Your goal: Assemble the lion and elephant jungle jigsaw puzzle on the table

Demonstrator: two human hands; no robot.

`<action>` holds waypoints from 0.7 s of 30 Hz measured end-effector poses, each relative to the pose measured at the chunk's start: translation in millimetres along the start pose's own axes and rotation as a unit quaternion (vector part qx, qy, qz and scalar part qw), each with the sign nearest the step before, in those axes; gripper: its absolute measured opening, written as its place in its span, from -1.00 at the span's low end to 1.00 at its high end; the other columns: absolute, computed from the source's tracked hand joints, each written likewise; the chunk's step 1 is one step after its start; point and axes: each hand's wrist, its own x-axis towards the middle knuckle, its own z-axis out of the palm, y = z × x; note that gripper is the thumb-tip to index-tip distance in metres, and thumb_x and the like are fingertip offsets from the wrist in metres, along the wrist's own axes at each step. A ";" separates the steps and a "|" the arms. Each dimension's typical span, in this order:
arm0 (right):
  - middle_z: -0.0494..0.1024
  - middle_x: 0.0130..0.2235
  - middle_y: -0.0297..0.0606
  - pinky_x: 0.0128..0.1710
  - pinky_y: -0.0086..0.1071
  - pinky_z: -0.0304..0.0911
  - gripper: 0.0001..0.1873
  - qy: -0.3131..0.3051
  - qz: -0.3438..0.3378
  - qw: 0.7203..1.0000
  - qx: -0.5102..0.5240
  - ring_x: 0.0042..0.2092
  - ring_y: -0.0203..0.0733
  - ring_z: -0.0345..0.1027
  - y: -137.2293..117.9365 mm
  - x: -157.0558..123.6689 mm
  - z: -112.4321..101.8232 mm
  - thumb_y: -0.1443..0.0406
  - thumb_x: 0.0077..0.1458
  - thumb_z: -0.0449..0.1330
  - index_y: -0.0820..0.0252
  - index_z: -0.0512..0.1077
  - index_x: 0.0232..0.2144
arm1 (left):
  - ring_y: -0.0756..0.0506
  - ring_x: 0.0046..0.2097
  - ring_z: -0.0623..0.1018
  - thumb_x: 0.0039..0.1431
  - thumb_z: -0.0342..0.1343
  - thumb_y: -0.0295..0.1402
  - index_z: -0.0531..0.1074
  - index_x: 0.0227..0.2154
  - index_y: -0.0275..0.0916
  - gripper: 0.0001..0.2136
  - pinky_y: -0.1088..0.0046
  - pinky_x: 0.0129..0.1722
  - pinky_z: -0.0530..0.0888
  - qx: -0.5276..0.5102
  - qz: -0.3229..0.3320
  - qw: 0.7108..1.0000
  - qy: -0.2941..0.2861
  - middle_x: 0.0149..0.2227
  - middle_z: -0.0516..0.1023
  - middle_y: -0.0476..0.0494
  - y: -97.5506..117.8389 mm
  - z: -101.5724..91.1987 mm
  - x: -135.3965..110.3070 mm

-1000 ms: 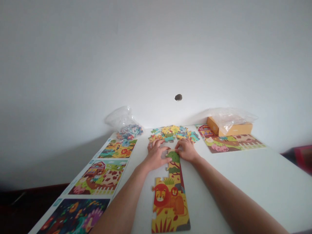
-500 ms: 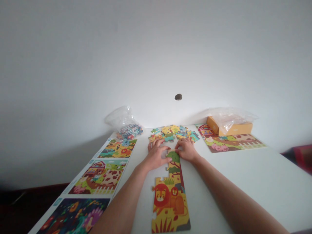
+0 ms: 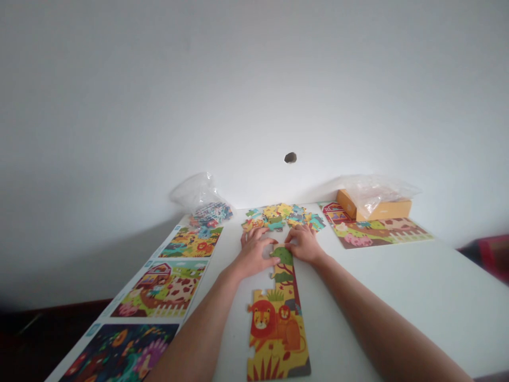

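A partly joined lion puzzle (image 3: 278, 329) lies on the white table (image 3: 397, 297) in front of me. At its far end is a piece with a green tree (image 3: 284, 256). My left hand (image 3: 254, 253) lies flat beside that piece, fingers spread, thumb touching its left edge. On the other side, my right hand (image 3: 304, 244) has its fingers curled and pressed against the top right of the tree piece. A heap of loose puzzle pieces (image 3: 280, 216) sits just beyond both hands.
Three picture cards (image 3: 163, 289) line the table's left edge. A clear bag of pieces (image 3: 204, 204) lies at the back left. A finished farm puzzle (image 3: 376, 232) and an orange box (image 3: 374, 208) under clear plastic are at the back right. A white wall rises behind.
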 end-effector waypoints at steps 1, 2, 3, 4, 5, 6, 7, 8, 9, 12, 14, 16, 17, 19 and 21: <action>0.47 -0.19 -0.23 0.09 -0.04 -0.01 -0.97 0.000 0.001 1.000 0.000 0.01 0.00 0.23 -0.2 -0.1 -0.2 0.31 0.00 0.31 0.07 0.57 -0.41 | -0.36 0.30 0.20 -0.05 0.35 -0.11 0.54 -0.08 -0.01 -0.58 -0.15 0.29 0.04 0.000 0.000 1.000 0.000 0.23 0.28 -0.19 -0.3 0.2 -0.1; 0.47 -0.19 -0.23 0.09 -0.05 -0.01 -0.97 -0.001 0.001 1.000 0.001 0.01 0.00 0.23 -0.3 -0.1 -0.4 0.30 0.00 0.31 0.08 0.57 -0.41 | -0.37 0.30 0.20 -0.05 0.35 -0.11 0.54 -0.08 -0.02 -0.58 -0.15 0.29 0.05 0.000 0.000 1.000 0.000 0.23 0.28 -0.20 -0.6 0.3 -0.1; 0.47 -0.18 -0.23 0.09 -0.05 0.00 -0.97 -0.002 0.001 1.000 0.002 0.01 0.00 0.23 -0.5 -0.2 -0.5 0.30 0.00 0.31 0.08 0.57 -0.41 | -0.37 0.29 0.20 -0.05 0.35 -0.11 0.55 -0.08 -0.02 -0.58 -0.14 0.29 0.06 0.000 0.000 1.000 0.000 0.22 0.28 -0.20 -0.7 0.4 -0.1; 0.47 -0.18 -0.23 0.08 -0.05 0.00 -0.97 -0.003 0.001 1.000 0.003 0.01 0.00 0.23 -0.8 -0.3 -0.7 0.30 0.01 0.31 0.08 0.57 -0.41 | -0.37 0.29 0.21 -0.05 0.35 -0.11 0.55 -0.09 -0.02 -0.58 -0.13 0.29 0.07 0.000 -0.001 1.000 0.001 0.22 0.28 -0.20 -0.8 0.5 -0.1; 0.48 -0.18 -0.23 0.08 -0.05 0.00 -0.97 -0.003 0.000 1.000 0.005 0.01 0.00 0.23 -1.0 -0.4 -1.0 0.30 0.00 0.31 0.08 0.57 -0.41 | -0.36 0.28 0.21 -0.06 0.35 -0.11 0.55 -0.09 -0.02 -0.58 -0.13 0.29 0.08 -0.002 -0.002 1.000 0.002 0.21 0.29 -0.20 -0.9 0.4 0.0; 0.48 -0.18 -0.23 0.08 -0.06 0.00 -0.97 -0.003 -0.001 1.000 0.006 0.01 0.00 0.23 -1.3 -0.5 -1.2 0.30 0.01 0.31 0.08 0.57 -0.41 | -0.36 0.27 0.22 -0.06 0.36 -0.11 0.55 -0.09 -0.02 -0.58 -0.12 0.28 0.09 -0.003 -0.002 1.000 0.004 0.20 0.29 -0.20 -0.9 0.3 0.0; 0.48 -0.17 -0.23 0.08 -0.06 0.01 -0.97 -0.002 -0.002 1.000 0.007 0.01 0.00 0.24 -1.5 -0.7 -1.5 0.30 0.01 0.31 0.08 0.57 -0.41 | -0.36 0.27 0.23 -0.06 0.36 -0.11 0.56 -0.10 -0.02 -0.59 -0.11 0.28 0.10 -0.005 -0.003 1.000 0.006 0.19 0.30 -0.20 -0.9 0.1 0.0; 0.49 -0.17 -0.23 0.08 -0.06 0.01 -0.97 -0.002 -0.003 1.000 0.008 0.01 0.01 0.24 -1.8 -0.8 -1.8 0.30 0.00 0.31 0.08 0.57 -0.41 | -0.36 0.26 0.24 -0.07 0.36 -0.10 0.56 -0.10 -0.01 -0.59 -0.11 0.28 0.11 -0.007 -0.003 1.000 0.008 0.19 0.30 -0.19 -0.9 -0.1 0.0; 0.49 -0.17 -0.23 0.08 -0.06 0.01 -0.97 -0.001 -0.004 1.000 0.009 0.02 0.01 0.24 -2.0 -0.9 -2.1 0.29 0.00 0.32 0.08 0.58 -0.42 | -0.36 0.26 0.24 -0.07 0.36 -0.10 0.56 -0.10 -0.01 -0.59 -0.10 0.27 0.12 -0.009 -0.002 1.000 0.009 0.18 0.31 -0.19 -1.0 -0.4 -0.1; 0.50 -0.16 -0.23 0.07 -0.06 0.02 -0.97 -0.001 -0.003 1.000 0.012 0.02 0.02 0.25 -1.9 -0.9 -2.7 0.29 0.00 0.32 0.07 0.58 -0.42 | -0.36 0.25 0.25 -0.07 0.36 -0.10 0.57 -0.11 -0.01 -0.59 -0.09 0.26 0.16 -0.013 0.000 1.000 0.013 0.17 0.31 -0.18 -1.6 -0.8 -0.5; 0.51 -0.15 -0.23 0.07 -0.06 0.02 -0.97 -0.001 -0.004 1.000 0.014 0.02 0.02 0.26 -1.2 -0.8 -2.7 0.29 -0.01 0.33 0.06 0.59 -0.42 | -0.36 0.24 0.27 -0.08 0.37 -0.09 0.58 -0.12 -0.01 -0.60 -0.06 0.26 0.18 -0.017 0.005 1.000 0.015 0.17 0.31 -0.18 -2.4 -0.8 -0.7; 0.51 -0.15 -0.24 0.08 -0.07 0.02 -0.97 0.003 -0.006 1.000 0.017 0.02 0.02 0.26 0.0 -0.7 -2.3 0.29 -0.02 0.34 0.05 0.60 -0.42 | -0.35 0.24 0.28 -0.09 0.37 -0.09 0.58 -0.12 -0.01 -0.59 -0.04 0.26 0.20 -0.021 0.011 1.000 0.017 0.17 0.31 -0.18 -3.1 -0.8 -0.9; 0.52 -0.14 -0.24 0.08 -0.07 0.02 -0.97 0.005 -0.009 1.000 0.020 0.02 0.01 0.26 0.7 -0.7 -2.0 0.28 -0.02 0.35 0.04 0.60 -0.43 | -0.35 0.24 0.29 -0.09 0.38 -0.09 0.58 -0.13 -0.01 -0.59 -0.03 0.26 0.20 -0.022 0.012 1.000 0.018 0.17 0.31 -0.18 -3.3 -0.8 -1.0; 0.52 -0.15 -0.26 0.08 -0.08 0.02 -0.98 0.011 -0.013 1.000 0.024 0.01 0.01 0.27 1.9 -0.7 -1.3 0.28 -0.04 0.36 0.04 0.60 -0.45 | -0.35 0.23 0.30 -0.09 0.38 -0.08 0.59 -0.14 -0.02 -0.60 -0.02 0.27 0.21 -0.025 0.013 0.999 0.020 0.16 0.32 -0.18 -3.6 -1.0 -1.3; 0.53 -0.15 -0.27 0.07 -0.09 0.02 -0.99 0.013 -0.017 0.999 0.024 0.01 0.00 0.27 2.8 -0.7 -0.7 0.29 -0.05 0.36 0.04 0.60 -0.47 | -0.34 0.23 0.31 -0.10 0.38 -0.08 0.59 -0.15 -0.02 -0.60 -0.01 0.27 0.21 -0.028 0.013 0.999 0.021 0.16 0.33 -0.17 -3.6 -1.0 -1.4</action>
